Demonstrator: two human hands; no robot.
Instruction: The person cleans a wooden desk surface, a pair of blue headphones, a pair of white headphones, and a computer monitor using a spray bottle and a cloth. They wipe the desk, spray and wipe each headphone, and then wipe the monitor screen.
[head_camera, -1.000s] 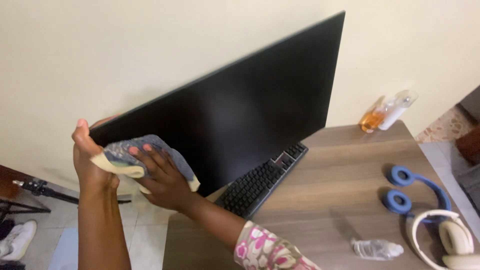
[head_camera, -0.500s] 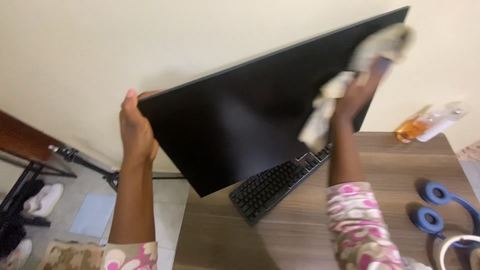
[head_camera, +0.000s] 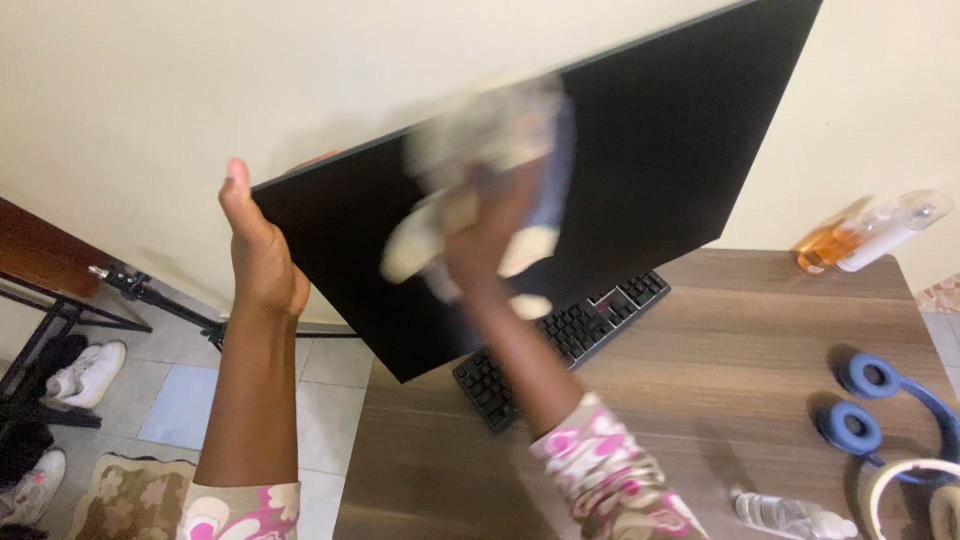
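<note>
A large black monitor (head_camera: 660, 150) stands tilted on a wooden desk (head_camera: 720, 380), its screen dark. My left hand (head_camera: 258, 262) grips the monitor's upper left corner and edge. My right hand (head_camera: 490, 240) presses a grey and cream cloth (head_camera: 480, 150) against the upper middle of the screen; hand and cloth are motion-blurred. A black keyboard (head_camera: 570, 335) lies on the desk under the screen's lower edge.
Blue headphones (head_camera: 870, 410) and cream headphones (head_camera: 915, 495) lie at the desk's right. A small clear bottle (head_camera: 790, 515) lies near the front edge, and a bottle with amber liquid (head_camera: 850, 245) at the back right. White shoes (head_camera: 85, 372) and a tripod leg (head_camera: 150, 298) are on the floor at left.
My right hand swept the cloth from the screen's lower left to its upper right corner, then back toward the upper middle. My left hand kept its hold on the left corner.
</note>
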